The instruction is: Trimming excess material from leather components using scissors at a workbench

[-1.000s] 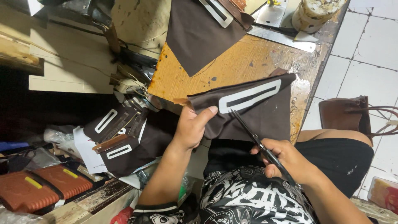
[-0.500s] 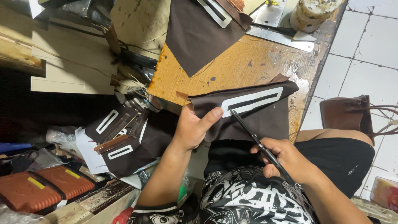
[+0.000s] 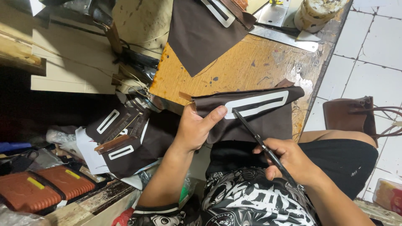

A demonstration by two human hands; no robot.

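My left hand (image 3: 197, 127) grips the near left corner of a dark brown fabric piece (image 3: 268, 121) that bears a white rectangular frame strip (image 3: 256, 104). The fabric hangs over the near edge of the wooden table (image 3: 247, 67). My right hand (image 3: 289, 161) holds black scissors (image 3: 255, 136), whose tips touch the left end of the white strip, right beside my left thumb.
A second brown fabric piece (image 3: 201, 33) lies at the table's far side, near a metal ruler (image 3: 284, 38) and a round tin (image 3: 318, 12). A heap of similar brown pieces (image 3: 125, 138) sits at left, with brown cases (image 3: 46, 188) below. A brown bag (image 3: 347, 115) stands on the tiled floor.
The fabric piece has shifted slightly lower and left on the table edge. The scissor tips have moved up to the left end of the white strip.
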